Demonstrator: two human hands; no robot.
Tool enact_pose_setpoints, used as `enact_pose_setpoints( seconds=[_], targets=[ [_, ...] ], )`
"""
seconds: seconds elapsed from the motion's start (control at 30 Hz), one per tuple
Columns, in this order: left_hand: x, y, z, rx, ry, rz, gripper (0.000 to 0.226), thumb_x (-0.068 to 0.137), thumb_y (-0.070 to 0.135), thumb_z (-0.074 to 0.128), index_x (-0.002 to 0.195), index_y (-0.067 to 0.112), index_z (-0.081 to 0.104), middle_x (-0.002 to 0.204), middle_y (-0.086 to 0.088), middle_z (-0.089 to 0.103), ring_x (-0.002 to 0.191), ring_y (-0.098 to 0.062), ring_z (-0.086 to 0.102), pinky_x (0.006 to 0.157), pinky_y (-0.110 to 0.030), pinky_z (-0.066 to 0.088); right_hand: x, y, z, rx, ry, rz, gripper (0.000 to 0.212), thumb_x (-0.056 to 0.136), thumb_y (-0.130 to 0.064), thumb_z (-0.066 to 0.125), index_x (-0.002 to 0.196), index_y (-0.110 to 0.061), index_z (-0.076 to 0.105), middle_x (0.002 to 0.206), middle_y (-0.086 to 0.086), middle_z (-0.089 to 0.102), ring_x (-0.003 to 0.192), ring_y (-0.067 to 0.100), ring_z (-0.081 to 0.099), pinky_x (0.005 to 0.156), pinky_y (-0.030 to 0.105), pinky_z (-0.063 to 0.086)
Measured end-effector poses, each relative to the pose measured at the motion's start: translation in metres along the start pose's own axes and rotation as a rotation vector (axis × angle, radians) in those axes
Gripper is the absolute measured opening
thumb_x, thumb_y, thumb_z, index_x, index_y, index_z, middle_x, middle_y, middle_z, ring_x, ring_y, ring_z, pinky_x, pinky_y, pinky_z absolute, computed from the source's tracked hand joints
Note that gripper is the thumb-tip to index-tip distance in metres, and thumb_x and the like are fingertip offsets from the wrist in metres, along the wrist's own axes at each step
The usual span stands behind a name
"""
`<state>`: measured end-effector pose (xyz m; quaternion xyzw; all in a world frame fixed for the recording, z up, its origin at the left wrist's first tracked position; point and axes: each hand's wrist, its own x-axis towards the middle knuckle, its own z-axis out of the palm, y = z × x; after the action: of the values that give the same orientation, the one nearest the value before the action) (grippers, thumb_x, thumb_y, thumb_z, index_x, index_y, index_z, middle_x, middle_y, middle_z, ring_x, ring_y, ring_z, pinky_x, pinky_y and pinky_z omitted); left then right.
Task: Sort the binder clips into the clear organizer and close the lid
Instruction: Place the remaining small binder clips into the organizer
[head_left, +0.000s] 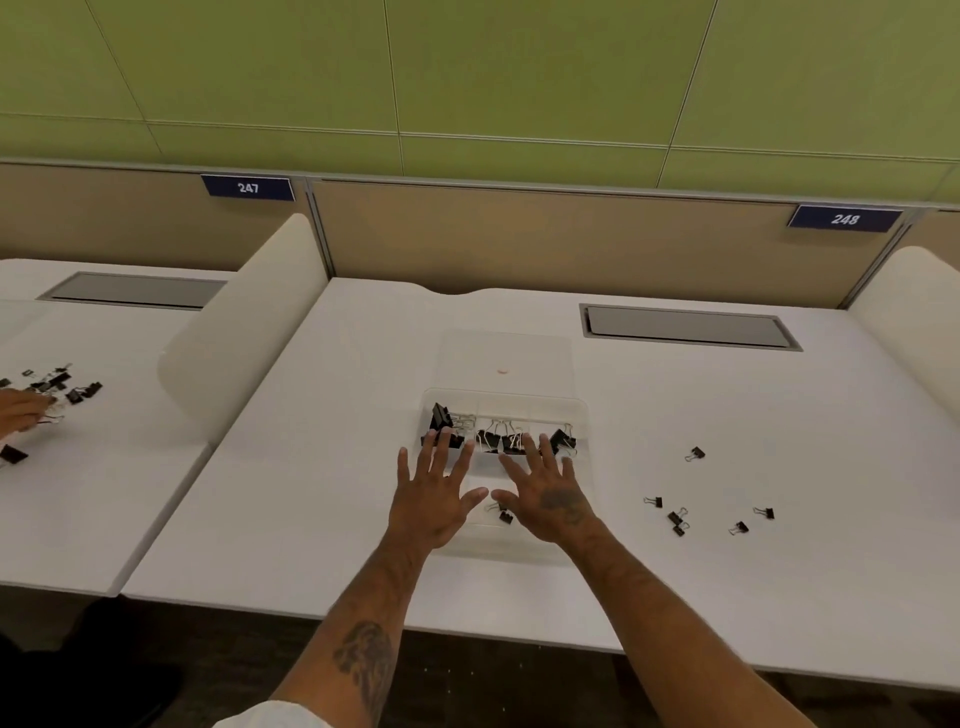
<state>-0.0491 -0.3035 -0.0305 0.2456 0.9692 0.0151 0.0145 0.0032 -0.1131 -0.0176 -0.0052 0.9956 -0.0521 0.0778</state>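
Observation:
The clear organizer (584, 415) sits in the middle of the white desk, its lid (504, 358) folded back flat behind it. Several large black binder clips (498, 439) fill its far compartments, and small black binder clips in the near compartment (505, 515) show between my thumbs. My left hand (436, 496) and my right hand (550, 496) hover side by side over the organizer's near half, palms down, fingers spread and straight, holding nothing. Several small black loose binder clips (678, 522) lie scattered on the desk to the right.
A grey cable hatch (688, 327) is set into the desk at the back right. White curved dividers (244, 332) flank the desk. On the neighbouring desk at left, another person's hand (21, 408) works among more black clips on that desk (62, 384).

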Motion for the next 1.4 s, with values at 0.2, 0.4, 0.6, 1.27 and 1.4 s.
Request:
enact_pose_setpoints(
  seconds=[0.2,0.4,0.6,1.27,1.4],
  targets=[
    [0.002,0.002,-0.005,0.002,0.013,-0.003,0.078,0.090,0.074,0.008,0.152,0.027,0.021,0.160,-0.012,0.015,0.147,-0.029,0.011,0.113,-0.058,0.003,-0.007,0.014,0.001,-0.098,0.060,0.033,0.086,0.076,-0.078,-0.013,0.151,-0.037,-0.005,0.156,0.010,-0.026,0.144,0.034,-0.022,0.112,0.057,-0.011],
    [0.017,0.016,-0.006,0.018,0.048,0.035,0.080,0.089,0.076,0.006,0.153,0.029,0.015,0.161,-0.010,0.010,0.148,-0.028,0.008,0.114,-0.056,-0.003,-0.017,0.033,-0.007,-0.079,0.085,0.076,0.091,0.073,-0.080,-0.015,0.152,-0.036,-0.003,0.156,0.011,-0.024,0.145,0.034,-0.020,0.111,0.057,-0.013],
    [0.040,0.057,-0.005,-0.025,0.092,0.118,0.081,0.086,0.078,0.002,0.153,0.032,0.004,0.161,-0.006,0.000,0.148,-0.027,-0.002,0.114,-0.060,0.002,-0.031,0.071,-0.010,-0.065,0.053,0.171,0.080,0.086,-0.077,0.004,0.151,-0.033,0.018,0.160,0.014,0.001,0.147,0.036,0.004,0.112,0.064,0.008],
    [0.121,0.244,0.026,0.010,0.036,0.319,0.077,0.092,0.072,0.015,0.153,0.026,0.016,0.160,-0.008,0.018,0.147,-0.027,0.015,0.115,-0.058,0.008,-0.041,0.296,0.007,-0.014,-0.095,0.276,0.098,0.071,-0.072,-0.026,0.153,-0.029,0.004,0.161,0.012,-0.008,0.148,0.034,-0.002,0.114,0.056,0.017],
    [0.122,0.255,0.034,-0.034,-0.033,0.355,0.079,0.090,0.072,0.006,0.154,0.025,0.005,0.161,-0.005,-0.002,0.149,-0.023,-0.004,0.118,-0.052,0.005,-0.031,0.312,0.011,-0.020,-0.100,0.204,0.052,0.103,-0.031,0.022,0.154,-0.026,0.008,0.161,0.012,-0.005,0.148,0.034,0.003,0.111,0.051,0.031]
  ],
)
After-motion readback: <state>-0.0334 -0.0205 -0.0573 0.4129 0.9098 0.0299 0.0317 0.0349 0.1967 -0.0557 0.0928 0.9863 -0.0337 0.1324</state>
